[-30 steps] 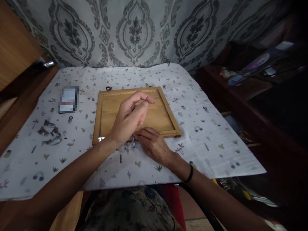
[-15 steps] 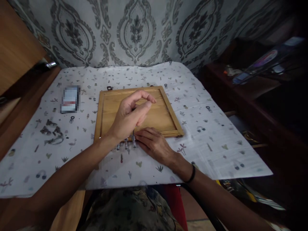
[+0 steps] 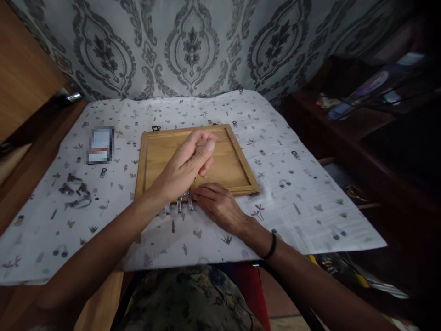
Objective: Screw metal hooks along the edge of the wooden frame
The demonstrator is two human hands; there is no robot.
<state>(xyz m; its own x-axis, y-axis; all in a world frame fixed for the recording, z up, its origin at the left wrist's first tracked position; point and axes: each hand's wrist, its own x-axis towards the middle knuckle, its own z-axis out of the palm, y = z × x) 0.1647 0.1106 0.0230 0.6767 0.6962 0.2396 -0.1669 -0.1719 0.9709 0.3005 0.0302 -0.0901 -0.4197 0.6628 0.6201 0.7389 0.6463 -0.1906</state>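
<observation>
A square wooden frame point(image 3: 237, 158) lies flat on a patterned white cloth point(image 3: 303, 202). My left hand point(image 3: 184, 168) hovers over the frame's near left part, thumb and forefinger pinched together; what they hold is too small to make out. My right hand point(image 3: 218, 207) rests palm down at the frame's near edge, fingertips pressed on a small metal bracket with prongs point(image 3: 179, 203) that sticks out from that edge.
Small dark metal fittings point(image 3: 74, 193) lie on the cloth at the left, with a small card or packet point(image 3: 100, 145) behind them. A wooden cabinet point(image 3: 20, 69) stands at the far left. Dark shelves with clutter point(image 3: 361, 105) fill the right.
My left hand's thumb and forefinger have closed from a loose curl into a pinch and dipped slightly toward the frame. My right hand has stayed on the bracket.
</observation>
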